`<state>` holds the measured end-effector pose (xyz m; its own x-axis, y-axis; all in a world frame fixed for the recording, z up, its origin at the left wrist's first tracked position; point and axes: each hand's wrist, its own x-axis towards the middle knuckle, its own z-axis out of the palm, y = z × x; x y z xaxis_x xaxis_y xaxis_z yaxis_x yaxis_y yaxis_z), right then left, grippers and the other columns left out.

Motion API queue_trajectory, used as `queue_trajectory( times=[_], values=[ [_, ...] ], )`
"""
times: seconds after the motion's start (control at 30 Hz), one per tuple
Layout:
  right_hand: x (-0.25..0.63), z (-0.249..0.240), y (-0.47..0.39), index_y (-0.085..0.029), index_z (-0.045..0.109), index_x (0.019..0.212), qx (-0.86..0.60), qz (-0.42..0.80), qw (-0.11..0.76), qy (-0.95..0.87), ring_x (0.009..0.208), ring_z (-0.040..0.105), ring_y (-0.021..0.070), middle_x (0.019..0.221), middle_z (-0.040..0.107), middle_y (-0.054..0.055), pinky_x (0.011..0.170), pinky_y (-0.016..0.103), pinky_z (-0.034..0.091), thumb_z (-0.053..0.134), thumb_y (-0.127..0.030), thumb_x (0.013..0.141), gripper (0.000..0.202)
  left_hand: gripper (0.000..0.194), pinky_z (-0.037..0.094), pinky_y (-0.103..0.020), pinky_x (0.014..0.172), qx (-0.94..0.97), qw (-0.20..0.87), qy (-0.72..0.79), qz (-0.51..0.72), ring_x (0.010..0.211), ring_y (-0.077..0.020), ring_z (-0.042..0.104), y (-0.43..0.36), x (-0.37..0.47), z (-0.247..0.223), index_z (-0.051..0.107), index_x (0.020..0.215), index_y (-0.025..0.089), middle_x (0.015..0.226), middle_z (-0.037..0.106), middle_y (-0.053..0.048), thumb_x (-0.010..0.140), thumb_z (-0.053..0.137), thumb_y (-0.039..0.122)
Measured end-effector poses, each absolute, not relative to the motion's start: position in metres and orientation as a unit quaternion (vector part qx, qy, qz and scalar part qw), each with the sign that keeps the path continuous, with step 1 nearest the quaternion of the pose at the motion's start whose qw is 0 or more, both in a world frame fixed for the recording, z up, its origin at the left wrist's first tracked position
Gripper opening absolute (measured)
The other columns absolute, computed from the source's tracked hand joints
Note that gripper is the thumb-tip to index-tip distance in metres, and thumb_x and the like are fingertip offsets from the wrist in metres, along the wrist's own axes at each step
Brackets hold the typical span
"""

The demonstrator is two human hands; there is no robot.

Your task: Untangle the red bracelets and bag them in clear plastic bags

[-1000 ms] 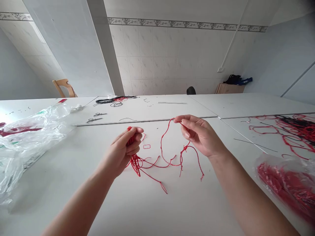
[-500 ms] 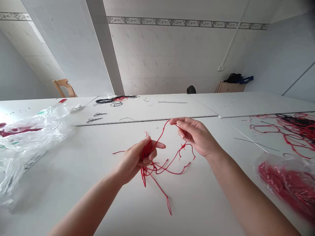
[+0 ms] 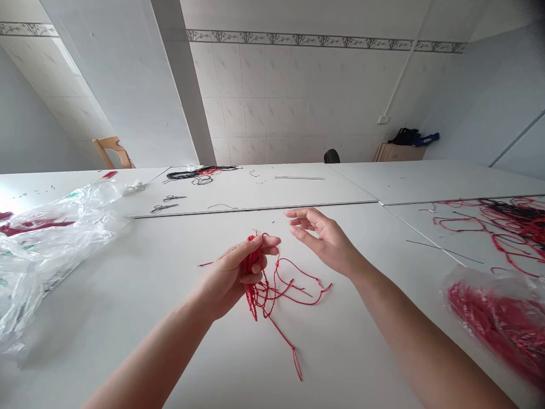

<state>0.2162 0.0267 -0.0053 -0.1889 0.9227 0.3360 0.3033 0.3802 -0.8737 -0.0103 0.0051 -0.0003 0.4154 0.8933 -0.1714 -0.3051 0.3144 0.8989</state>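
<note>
The left hand (image 3: 232,275) is closed around a bundle of red cords (image 3: 254,262), pinched between thumb and fingers; the part inside the grip is hidden by the fingers. Below and right of that hand, loose ends of the cords trail in loops on the white surface (image 3: 140,284), one strand running toward the viewer and ending in a small loop. The right hand (image 3: 320,236) hangs just right of the bundle, fingers spread and loosely curled, holding nothing. Far right of the right hand, a bag (image 3: 498,321) of red material is cut off by the frame edge, its contents blurred. Left of the left hand lies crumpled clear plastic (image 3: 46,238). Beyond the hands, scissors (image 3: 164,207) are small and hard to make out.
</note>
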Motion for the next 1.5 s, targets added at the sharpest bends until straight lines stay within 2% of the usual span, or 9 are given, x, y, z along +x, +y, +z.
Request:
queue_trajectory(
  times=[0.2,0.37,0.63,0.8,1.0,1.13,1.37,1.43,1.5],
  values=[
    [0.196,0.002,0.005,-0.025,0.069,0.108,-0.379,0.38,0.458,-0.709,0.085,0.067,0.0177,0.109,0.074,0.005,0.077,0.035,0.054,0.058,-0.041,0.102,0.02,0.015,0.034,-0.015,0.041,0.334,0.755,0.345,0.448,0.06,-0.0066,0.039,0.006,-0.007,0.003,0.079,0.099,0.017,0.095,0.057,-0.003,0.089,0.076,0.028],
    [0.177,-0.006,-0.003,-0.024,0.067,0.095,-0.371,0.39,0.418,-0.732,0.075,0.063,0.0152,0.097,0.074,0.001,0.063,0.03,0.048,0.064,-0.038,0.098,0.014,0.02,0.036,-0.014,0.041,0.3,0.756,0.354,0.462,0.057,-0.0055,0.039,0.006,-0.005,0.003,0.08,0.104,0.016,0.087,0.056,-0.002,0.089,0.077,0.028],
    [0.173,-0.011,0.0,-0.024,0.07,0.095,-0.35,0.43,0.44,-0.706,0.073,0.059,0.0149,0.091,0.074,0.002,0.064,0.03,0.045,0.065,-0.034,0.097,0.011,0.028,0.036,-0.013,0.041,0.305,0.754,0.354,0.461,0.057,-0.0049,0.037,0.006,-0.005,0.001,0.081,0.11,0.016,0.081,0.049,0.001,0.086,0.081,0.03],
    [0.181,-0.009,0.004,-0.023,0.069,0.094,-0.351,0.492,0.429,-0.671,0.068,0.052,0.013,0.089,0.067,0.001,0.06,0.029,0.042,0.064,-0.042,0.098,0.02,0.034,0.035,-0.013,0.039,0.309,0.748,0.351,0.47,0.055,-0.0047,0.033,0.006,-0.006,0.002,0.079,0.117,0.016,0.079,0.048,0.002,0.085,0.082,0.028],
    [0.188,-0.006,0.008,-0.021,0.065,0.095,-0.335,0.535,0.426,-0.647,0.069,0.057,0.0112,0.096,0.069,0.003,0.058,0.025,0.043,0.062,-0.039,0.099,0.018,0.027,0.034,-0.012,0.038,0.303,0.746,0.339,0.487,0.052,-0.005,0.032,0.007,-0.007,0.003,0.078,0.114,0.017,0.078,0.052,0.002,0.088,0.079,0.024],
    [0.192,-0.001,0.009,-0.022,0.065,0.102,-0.334,0.576,0.385,-0.639,0.067,0.059,0.0113,0.089,0.073,0.003,0.059,0.024,0.045,0.061,-0.039,0.1,0.018,0.028,0.035,-0.013,0.038,0.302,0.741,0.343,0.493,0.049,-0.0043,0.031,0.007,-0.007,0.002,0.077,0.116,0.015,0.075,0.053,0.002,0.089,0.078,0.025],
    [0.218,0.01,0.007,-0.021,0.073,0.094,-0.328,0.573,0.222,-0.718,0.068,0.059,0.0121,0.087,0.073,0.003,0.06,0.025,0.046,0.065,-0.046,0.098,0.026,0.002,0.032,-0.012,0.035,0.298,0.693,0.303,0.583,0.046,-0.0019,0.032,0.012,-0.019,0.022,0.071,0.091,0.013,0.081,0.056,0.002,0.091,0.071,0.015],
    [0.223,0.012,0.005,-0.024,0.076,0.097,-0.331,0.545,0.195,-0.745,0.076,0.062,0.0146,0.097,0.074,0.004,0.061,0.026,0.047,0.066,-0.047,0.097,0.025,0.007,0.033,-0.013,0.036,0.309,0.682,0.295,0.593,0.048,-0.0031,0.036,0.012,-0.024,0.027,0.067,0.084,0.014,0.081,0.055,0.002,0.09,0.07,0.015],
    [0.222,0.012,0.003,-0.027,0.078,0.102,-0.352,0.49,0.229,-0.764,0.084,0.064,0.0169,0.11,0.073,0.005,0.062,0.027,0.048,0.066,-0.048,0.096,0.025,0.013,0.035,-0.015,0.038,0.32,0.682,0.302,0.584,0.053,-0.0047,0.042,0.012,-0.025,0.027,0.065,0.079,0.015,0.082,0.056,0.001,0.089,0.072,0.018]
  ],
)
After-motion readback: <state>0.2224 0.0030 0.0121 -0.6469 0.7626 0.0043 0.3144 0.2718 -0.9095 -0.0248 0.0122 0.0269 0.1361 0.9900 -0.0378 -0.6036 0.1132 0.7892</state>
